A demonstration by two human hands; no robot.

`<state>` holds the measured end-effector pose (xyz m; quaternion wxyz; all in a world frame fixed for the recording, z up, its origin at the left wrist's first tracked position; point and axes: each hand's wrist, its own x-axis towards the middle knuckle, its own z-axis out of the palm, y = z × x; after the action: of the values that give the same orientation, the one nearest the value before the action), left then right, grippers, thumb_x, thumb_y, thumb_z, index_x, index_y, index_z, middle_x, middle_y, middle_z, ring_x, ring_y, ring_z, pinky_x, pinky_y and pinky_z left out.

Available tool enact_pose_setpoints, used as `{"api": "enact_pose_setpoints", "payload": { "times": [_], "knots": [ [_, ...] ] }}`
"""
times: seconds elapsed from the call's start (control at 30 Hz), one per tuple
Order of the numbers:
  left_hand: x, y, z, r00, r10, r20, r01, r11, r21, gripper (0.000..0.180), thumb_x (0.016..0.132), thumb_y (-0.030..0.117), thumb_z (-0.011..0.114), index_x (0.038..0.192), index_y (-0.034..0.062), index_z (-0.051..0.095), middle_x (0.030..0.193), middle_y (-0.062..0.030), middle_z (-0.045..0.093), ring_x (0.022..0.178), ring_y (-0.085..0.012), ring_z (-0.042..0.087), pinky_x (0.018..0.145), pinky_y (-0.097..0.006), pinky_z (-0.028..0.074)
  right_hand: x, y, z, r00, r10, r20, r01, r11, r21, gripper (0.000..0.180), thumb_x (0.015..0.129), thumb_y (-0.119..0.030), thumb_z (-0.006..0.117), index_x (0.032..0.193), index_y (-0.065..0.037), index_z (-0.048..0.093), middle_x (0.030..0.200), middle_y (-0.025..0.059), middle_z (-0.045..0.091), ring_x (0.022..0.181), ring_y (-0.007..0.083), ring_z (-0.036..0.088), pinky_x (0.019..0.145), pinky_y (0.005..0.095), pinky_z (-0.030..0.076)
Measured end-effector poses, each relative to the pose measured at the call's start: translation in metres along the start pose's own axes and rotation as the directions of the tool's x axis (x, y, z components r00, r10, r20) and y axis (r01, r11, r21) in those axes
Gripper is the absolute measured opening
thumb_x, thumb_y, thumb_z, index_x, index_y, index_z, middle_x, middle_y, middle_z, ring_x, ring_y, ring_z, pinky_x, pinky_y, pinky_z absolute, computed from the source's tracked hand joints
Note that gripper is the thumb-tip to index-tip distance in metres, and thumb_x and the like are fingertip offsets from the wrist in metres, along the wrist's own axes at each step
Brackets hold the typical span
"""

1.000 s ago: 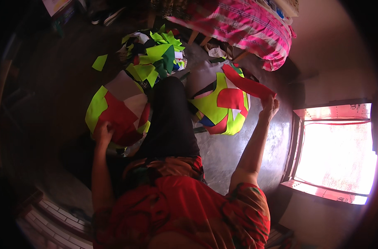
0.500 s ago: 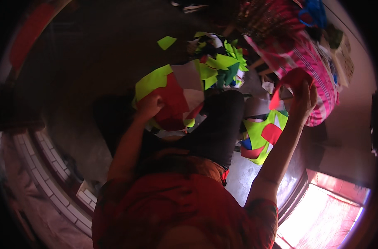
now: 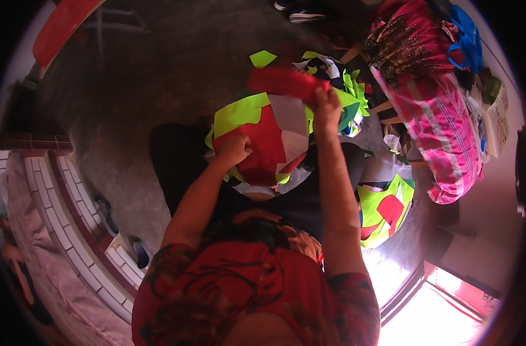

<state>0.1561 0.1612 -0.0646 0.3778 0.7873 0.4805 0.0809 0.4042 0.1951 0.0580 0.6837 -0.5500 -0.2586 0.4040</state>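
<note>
A red strip of cloth [image 3: 283, 82], blurred, is gripped at one end by the right hand [image 3: 327, 111]. By the curled left hand [image 3: 234, 151], the red part of a patchwork bundle [image 3: 266, 154] is touched in front of the lap. A heap of scraps [image 3: 355, 95] is partly hidden behind the right hand. To the right, a second bundle [image 3: 400, 193] is seen near a pink checked cloth [image 3: 444, 135], above which a blue bag [image 3: 469, 40] is visible.
</note>
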Motion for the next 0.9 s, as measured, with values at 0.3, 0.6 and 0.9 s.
{"api": "enact_pose_setpoints", "payload": {
  "times": [0.3, 0.6, 0.9],
  "knots": [
    [0.001, 0.007, -0.003, 0.991, -0.135, 0.020, 0.133, 0.989, 0.063, 0.026, 0.075, 0.023, 0.070, 0.091, 0.0047, 0.062, 0.088, -0.0153, 0.066, 0.086, -0.0326, 0.063, 0.074, -0.042, 0.050, -0.012, 0.113, -0.053, 0.927, 0.233, -0.295, -0.313, 0.913, -0.263, 0.028, 0.086, -0.011, 0.059, 0.111, 0.002, 0.057, 0.094, 0.0075, 0.064, 0.075, 0.0155, 0.060, 0.065, 0.0303, 0.050],
    [0.023, 0.027, -0.019, 0.927, -0.132, 0.352, 0.376, 0.378, -0.846, 0.058, 0.087, 0.055, 0.052, 0.116, 0.0044, 0.056, 0.103, -0.0126, 0.063, 0.097, -0.0266, 0.061, 0.082, -0.041, 0.049, -0.030, 0.060, 0.011, 0.985, 0.132, 0.108, -0.146, 0.980, 0.135, 0.016, 0.091, -0.013, 0.057, 0.104, -0.004, 0.058, 0.094, 0.0019, 0.062, 0.082, 0.0118, 0.058, 0.071, 0.0274, 0.049],
    [0.043, 0.040, -0.051, 0.999, -0.035, -0.037, -0.050, -0.526, -0.849, 0.056, 0.090, 0.050, 0.048, 0.121, 0.0037, 0.053, 0.119, -0.0111, 0.060, 0.111, -0.0261, 0.056, 0.095, -0.042, 0.045, -0.079, 0.031, 0.042, 0.838, 0.197, 0.509, -0.263, 0.963, 0.059, 0.020, 0.092, -0.016, 0.059, 0.110, -0.009, 0.057, 0.097, 0.0008, 0.062, 0.086, 0.0107, 0.061, 0.069, 0.0296, 0.055]
  ]
}}
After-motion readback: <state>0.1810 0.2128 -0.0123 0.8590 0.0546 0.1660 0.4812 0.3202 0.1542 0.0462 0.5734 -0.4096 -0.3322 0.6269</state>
